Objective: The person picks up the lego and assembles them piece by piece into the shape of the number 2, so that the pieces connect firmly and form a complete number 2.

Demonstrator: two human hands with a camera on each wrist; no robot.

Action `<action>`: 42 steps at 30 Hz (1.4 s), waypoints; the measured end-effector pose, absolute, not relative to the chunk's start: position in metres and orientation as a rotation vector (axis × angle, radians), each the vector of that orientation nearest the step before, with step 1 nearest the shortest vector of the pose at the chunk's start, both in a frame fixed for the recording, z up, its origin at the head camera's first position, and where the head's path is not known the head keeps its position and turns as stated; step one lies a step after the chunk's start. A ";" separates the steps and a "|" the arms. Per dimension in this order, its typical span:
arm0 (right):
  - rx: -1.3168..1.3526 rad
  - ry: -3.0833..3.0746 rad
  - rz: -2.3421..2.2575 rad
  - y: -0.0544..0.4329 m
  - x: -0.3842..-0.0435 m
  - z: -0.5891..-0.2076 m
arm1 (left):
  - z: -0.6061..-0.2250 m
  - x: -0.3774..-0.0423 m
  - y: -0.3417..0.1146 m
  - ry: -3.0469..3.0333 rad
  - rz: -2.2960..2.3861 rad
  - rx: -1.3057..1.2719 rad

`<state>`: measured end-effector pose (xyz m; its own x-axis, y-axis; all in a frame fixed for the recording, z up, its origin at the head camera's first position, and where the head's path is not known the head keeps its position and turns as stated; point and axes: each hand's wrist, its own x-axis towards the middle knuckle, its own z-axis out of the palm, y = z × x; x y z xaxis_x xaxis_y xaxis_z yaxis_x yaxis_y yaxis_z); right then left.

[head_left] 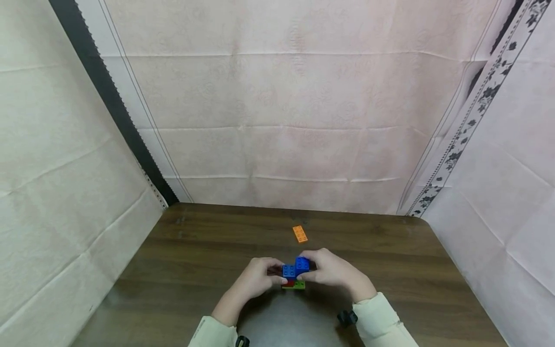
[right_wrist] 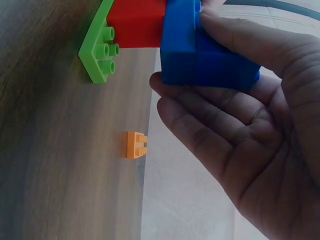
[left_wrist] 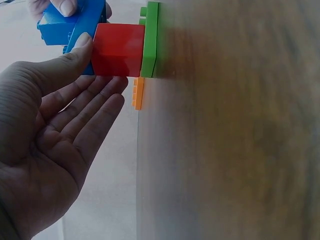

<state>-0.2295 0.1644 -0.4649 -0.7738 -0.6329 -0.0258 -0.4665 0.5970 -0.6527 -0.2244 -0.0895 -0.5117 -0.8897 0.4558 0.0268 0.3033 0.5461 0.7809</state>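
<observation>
A small stack of toy building blocks stands on the table between both hands. Its base is a green plate (head_left: 299, 285), with a red brick (left_wrist: 118, 50) on one end. Across the red brick lies a flat blue piece (head_left: 288, 271) that juts out over bare green studs. On its right end sits a blue brick (head_left: 302, 264). The left hand (head_left: 256, 277) pinches the stack's left side, thumb where red and blue meet, other fingers behind. With thumb in front and fingers behind, the right hand (head_left: 338, 272) pinches the blue brick.
An orange plate (head_left: 300, 234) lies apart, farther back on the brown wooden table (head_left: 208, 241). Pale cloth (head_left: 282, 96) hangs behind the table and along both sides.
</observation>
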 end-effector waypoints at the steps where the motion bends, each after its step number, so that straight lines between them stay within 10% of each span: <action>1: -0.905 2.570 -0.941 0.165 -0.230 -0.465 | -0.512 -0.224 -0.089 2.602 1.264 0.647; 42: -0.711 2.737 -0.907 0.182 -0.278 -0.484 | -0.512 -0.223 -0.087 2.625 1.248 0.632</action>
<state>-0.2781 0.1818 -0.4840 -0.8714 -0.4905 -0.0121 -0.3861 0.7007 -0.5999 -0.2227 -0.0874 -0.5124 -0.8965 0.4420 0.0301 0.3023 0.5606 0.7710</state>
